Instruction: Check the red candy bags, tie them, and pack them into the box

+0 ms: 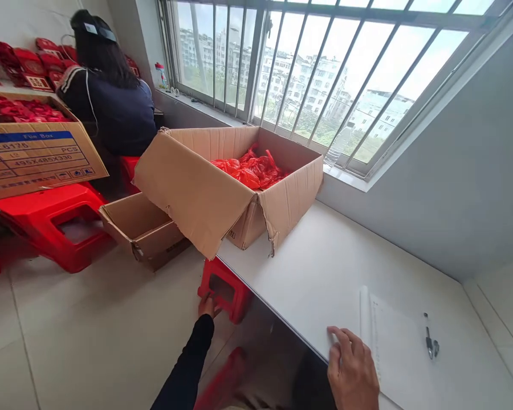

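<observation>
My left hand (208, 306) reaches down beside the table and grips the edge of a small red plastic stool (224, 287) that stands partly under the tabletop. My right hand (351, 370) rests on the near edge of the white table (325, 267), fingers curled and lying on the surface next to a sheet of white paper (399, 353); it holds nothing. A pen (430, 341) lies on the table just right of the paper.
An open cardboard box (222, 188) holding red plastic bags (252, 169) sits at the table's left end. A smaller open box (143, 228) is on the floor. A person in a dark top (111, 102) sits ahead by red stools (51, 222) and a carton (34, 154) of red items.
</observation>
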Tool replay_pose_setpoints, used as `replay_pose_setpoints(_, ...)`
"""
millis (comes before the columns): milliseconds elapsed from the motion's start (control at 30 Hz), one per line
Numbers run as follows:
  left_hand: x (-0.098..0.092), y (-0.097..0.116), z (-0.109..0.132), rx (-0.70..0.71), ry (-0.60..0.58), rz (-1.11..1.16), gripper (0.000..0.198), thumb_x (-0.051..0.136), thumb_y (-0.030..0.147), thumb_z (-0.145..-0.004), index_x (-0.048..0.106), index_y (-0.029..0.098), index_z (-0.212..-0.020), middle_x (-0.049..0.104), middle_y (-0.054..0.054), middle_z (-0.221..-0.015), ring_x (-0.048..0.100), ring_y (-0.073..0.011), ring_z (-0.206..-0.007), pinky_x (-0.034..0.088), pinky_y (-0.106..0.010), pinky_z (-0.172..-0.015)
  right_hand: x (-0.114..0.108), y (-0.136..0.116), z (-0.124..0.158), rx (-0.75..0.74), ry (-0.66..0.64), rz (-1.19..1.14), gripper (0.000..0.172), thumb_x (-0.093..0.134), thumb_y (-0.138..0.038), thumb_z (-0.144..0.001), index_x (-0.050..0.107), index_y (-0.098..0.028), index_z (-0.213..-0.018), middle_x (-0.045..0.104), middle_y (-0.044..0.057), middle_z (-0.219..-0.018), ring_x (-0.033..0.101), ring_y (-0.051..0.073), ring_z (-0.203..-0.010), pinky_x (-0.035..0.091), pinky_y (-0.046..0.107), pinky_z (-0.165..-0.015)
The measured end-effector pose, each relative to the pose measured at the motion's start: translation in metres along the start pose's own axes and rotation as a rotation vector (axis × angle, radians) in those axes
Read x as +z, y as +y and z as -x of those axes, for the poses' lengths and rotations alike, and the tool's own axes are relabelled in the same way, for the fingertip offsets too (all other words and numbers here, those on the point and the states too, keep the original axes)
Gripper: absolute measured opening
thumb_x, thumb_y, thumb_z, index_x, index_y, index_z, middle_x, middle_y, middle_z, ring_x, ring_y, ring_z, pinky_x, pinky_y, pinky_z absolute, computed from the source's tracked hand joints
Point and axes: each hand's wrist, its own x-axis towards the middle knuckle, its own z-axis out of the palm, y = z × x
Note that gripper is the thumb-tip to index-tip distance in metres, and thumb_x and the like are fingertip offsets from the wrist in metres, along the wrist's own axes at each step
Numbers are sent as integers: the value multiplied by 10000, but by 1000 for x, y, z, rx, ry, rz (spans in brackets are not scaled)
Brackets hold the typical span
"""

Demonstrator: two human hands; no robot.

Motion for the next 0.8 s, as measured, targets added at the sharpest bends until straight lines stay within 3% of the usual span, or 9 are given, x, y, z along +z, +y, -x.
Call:
replay_pose_setpoints(367, -46, -12, 29, -67, 43, -25, 381, 617, 361, -941, 579, 183, -1275, 617, -104, -1265, 647, -232, -1047, 570, -439, -865, -1, 3, -2, -54, 56, 16, 267, 464, -170, -942, 666, -218, -1110, 670, 68, -1051, 572, 235, -953, 421, 366, -858)
replay_pose_setpoints(667, -65, -16, 48, -66, 69, -114, 363, 621, 362, -939, 591, 180, -1251, 634, -93, -1213, 659, -218, -999, 581, -407, -823, -7, -2, -2, -13, 9, 36, 283, 470, -155, -943, 667, -216, -1137, 667, 69, -1084, 564, 240, -992, 411, 366, -880)
replay_pose_setpoints(800, -87, -27, 50, -52, 89, -104, 356, 620, 358, -940, 592, 192, -1254, 633, -95, -1229, 657, -221, -1015, 579, -409, -833, -6, 1, 0, -23, -10, 4, 290, 464, -168, -945, 663, -210, -1153, 663, 82, -1090, 569, 252, -1010, 422, 372, -868)
